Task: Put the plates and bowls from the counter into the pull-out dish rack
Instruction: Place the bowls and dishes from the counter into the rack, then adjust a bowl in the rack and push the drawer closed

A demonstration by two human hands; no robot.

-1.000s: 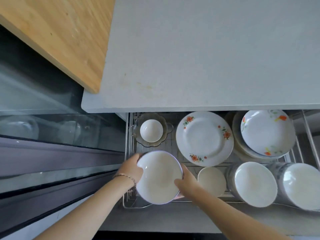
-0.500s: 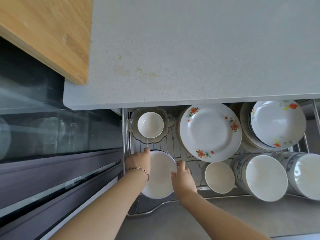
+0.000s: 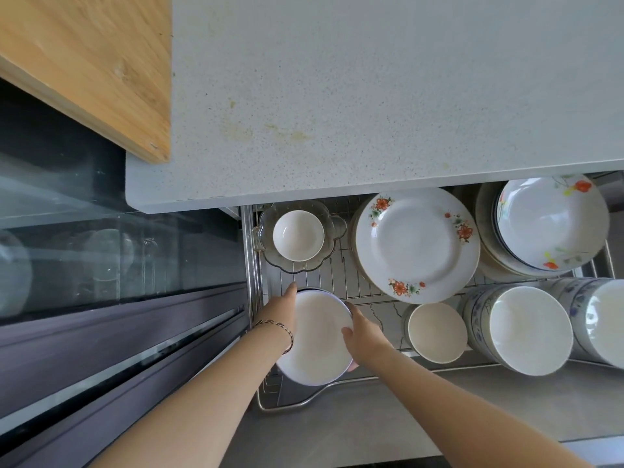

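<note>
A white bowl stands tilted at the front left of the pull-out wire dish rack. My left hand grips its left rim and my right hand grips its right rim. In the rack behind it a small white bowl sits inside a clear glass dish. A flowered plate and a stack of flowered plates lean at the back. A cream bowl and stacked blue-patterned bowls fill the front right.
The speckled grey counter overhangs the rack's back. A wooden cutting board lies on the counter's left end. A dark glass-fronted cabinet is left of the rack. Grey floor lies below the rack's front rail.
Both hands have lowered the white bowl down into the rack's front left slot and tilted it more upright. The view has shifted slightly.
</note>
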